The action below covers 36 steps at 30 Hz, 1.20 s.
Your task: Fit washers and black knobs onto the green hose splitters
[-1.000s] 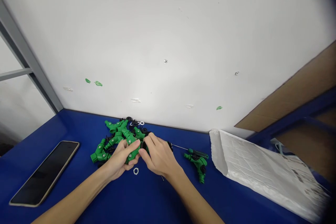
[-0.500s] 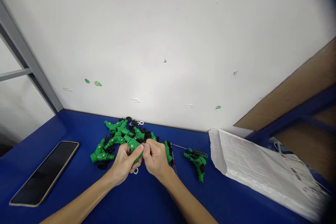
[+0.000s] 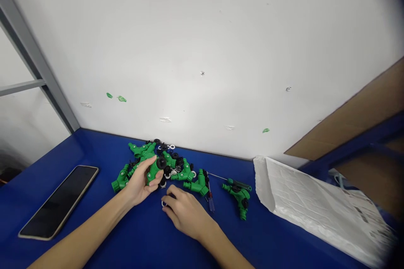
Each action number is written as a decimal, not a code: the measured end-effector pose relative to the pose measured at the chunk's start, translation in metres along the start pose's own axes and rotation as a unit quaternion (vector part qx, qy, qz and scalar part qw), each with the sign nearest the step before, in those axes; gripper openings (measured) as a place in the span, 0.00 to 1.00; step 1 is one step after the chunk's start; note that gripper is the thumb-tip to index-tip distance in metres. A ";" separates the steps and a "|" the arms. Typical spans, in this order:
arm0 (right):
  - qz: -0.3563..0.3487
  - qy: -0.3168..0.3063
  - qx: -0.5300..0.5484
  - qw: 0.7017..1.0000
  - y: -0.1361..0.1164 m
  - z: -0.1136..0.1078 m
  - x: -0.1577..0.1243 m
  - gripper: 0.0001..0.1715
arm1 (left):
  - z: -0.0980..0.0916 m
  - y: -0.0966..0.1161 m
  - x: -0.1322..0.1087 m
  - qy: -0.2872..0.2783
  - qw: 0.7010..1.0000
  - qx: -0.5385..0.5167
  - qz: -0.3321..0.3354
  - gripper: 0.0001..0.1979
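My left hand point(image 3: 141, 183) is closed round a green plastic fitting point(image 3: 154, 169) with a black cap on its end, held just above the blue table point(image 3: 94, 147). My right hand point(image 3: 184, 212) lies lower on the table, its fingertips pinching at a small white ring point(image 3: 164, 204). Behind both hands sits a pile of green fittings point(image 3: 142, 153) mixed with black caps and white rings point(image 3: 168, 148). More green fittings point(image 3: 197, 185) lie just right of the pile.
A phone point(image 3: 59, 201) lies face up at the left. A small screwdriver point(image 3: 210, 195) and a lone green fitting point(image 3: 238, 197) lie right of the hands. A white bag point(image 3: 315, 206) rests at the right. A white wall stands close behind.
My hands have come apart. The left one kept the green fitting and lifted it slightly left; the right one dropped toward me onto the white ring on the table.
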State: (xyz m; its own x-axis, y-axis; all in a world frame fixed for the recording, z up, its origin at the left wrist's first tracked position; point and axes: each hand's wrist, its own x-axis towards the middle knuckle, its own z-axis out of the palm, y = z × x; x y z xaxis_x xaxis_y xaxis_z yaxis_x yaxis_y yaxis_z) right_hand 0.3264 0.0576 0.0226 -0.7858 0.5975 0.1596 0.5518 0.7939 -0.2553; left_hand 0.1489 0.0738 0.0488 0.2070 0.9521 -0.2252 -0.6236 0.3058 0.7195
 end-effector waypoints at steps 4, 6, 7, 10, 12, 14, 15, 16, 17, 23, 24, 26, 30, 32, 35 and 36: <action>-0.001 -0.011 0.031 0.999 0.000 0.005 -0.001 0.07 | -0.006 -0.005 0.002 -0.033 0.998 -0.033 -0.037 0.20; 0.005 0.047 0.113 0.992 0.005 0.000 -0.001 0.07 | -0.008 -0.007 0.002 -0.040 0.997 -0.039 -0.046 0.20; 0.010 0.094 0.161 0.982 0.007 -0.004 0.000 0.08 | -0.008 -0.008 0.001 -0.041 0.997 -0.041 -0.050 0.20; 0.030 0.247 0.279 0.928 0.011 -0.023 0.004 0.09 | -0.006 -0.011 0.001 -0.042 0.996 -0.033 -0.067 0.19; 0.034 0.297 0.318 0.900 0.009 -0.037 0.011 0.09 | -0.005 -0.014 0.000 -0.042 0.996 -0.023 -0.074 0.19; 0.022 0.294 0.321 0.900 0.005 -0.048 0.018 0.08 | -0.004 -0.017 -0.001 -0.041 0.996 -0.017 -0.078 0.18; 0.013 0.284 0.313 0.906 0.002 -0.051 0.022 0.08 | -0.004 -0.018 -0.001 -0.040 0.996 -0.017 -0.079 0.18; 0.004 0.274 0.302 0.913 0.001 -0.054 0.025 0.08 | -0.004 -0.019 -0.001 -0.038 0.996 -0.019 -0.081 0.18; -0.004 0.269 0.293 0.918 -0.001 -0.055 0.028 0.08 | -0.004 -0.020 -0.001 -0.036 0.996 -0.022 -0.082 0.18; -0.027 0.277 0.303 0.911 0.002 -0.053 0.032 0.09 | -0.003 -0.021 0.000 -0.030 0.993 -0.055 -0.102 0.17; -0.025 0.273 0.308 0.911 0.002 -0.052 0.032 0.09 | -0.003 -0.021 0.000 -0.029 0.992 -0.059 -0.105 0.18; -0.014 0.265 0.323 0.908 0.002 -0.051 0.032 0.08 | -0.003 -0.021 0.000 -0.030 0.991 -0.065 -0.109 0.18; 0.050 0.234 0.434 0.868 0.002 -0.050 0.033 0.05 | -0.003 -0.022 -0.001 -0.040 0.991 -0.060 -0.111 0.18; 0.082 0.193 0.502 0.839 0.004 -0.051 0.034 0.10 | -0.003 -0.022 -0.002 -0.049 0.991 -0.048 -0.115 0.18; 0.090 0.111 0.556 0.819 0.007 -0.053 0.036 0.14 | -0.003 -0.022 -0.004 -0.059 0.991 -0.029 -0.120 0.19; 0.093 0.091 0.568 0.813 0.008 -0.054 0.036 0.14 | -0.003 -0.022 -0.005 -0.060 0.991 -0.024 -0.118 0.19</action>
State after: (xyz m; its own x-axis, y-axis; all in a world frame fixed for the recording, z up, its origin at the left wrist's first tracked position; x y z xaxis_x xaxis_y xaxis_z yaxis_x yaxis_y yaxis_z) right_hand 0.3176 0.0914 0.0774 -0.6074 0.7837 0.1301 -0.0385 0.1346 -0.9902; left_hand 0.1594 0.0627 0.0317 0.4384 0.8466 -0.3019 -0.5808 0.5232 0.6237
